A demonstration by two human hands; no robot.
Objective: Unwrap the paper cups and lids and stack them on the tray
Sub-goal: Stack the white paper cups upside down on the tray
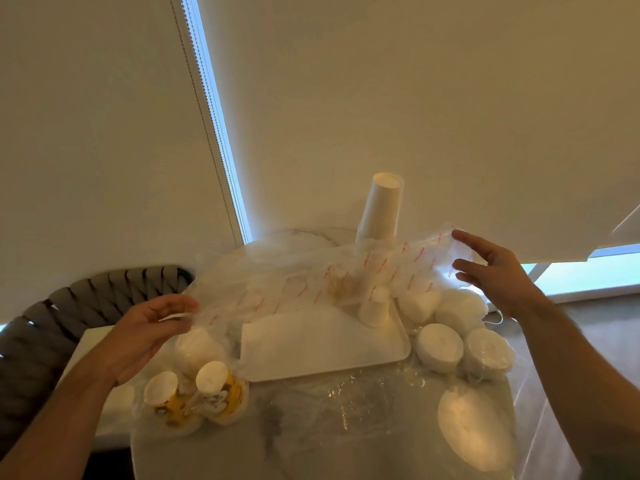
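A clear plastic wrapper [322,271] with red print is stretched above the table between my two hands. My left hand [152,327] pinches its left end; my right hand [491,268] holds its right end with fingers spread. Below it lies the white tray [311,348], with a small paper cup [375,308] upside down at its far right corner. A tall stack of paper cups [381,209] stands upside down behind the tray. Wrapped stacks of white lids [440,346] lie right of the tray. Yellow printed cups [214,393] in plastic sit at the front left.
The round table [346,445] is covered with loose clear plastic at the front. A woven dark chair [52,323] stands at the left. Closed window blinds [381,98] hang right behind the table. Another wrapped white stack [474,427] lies at the front right.
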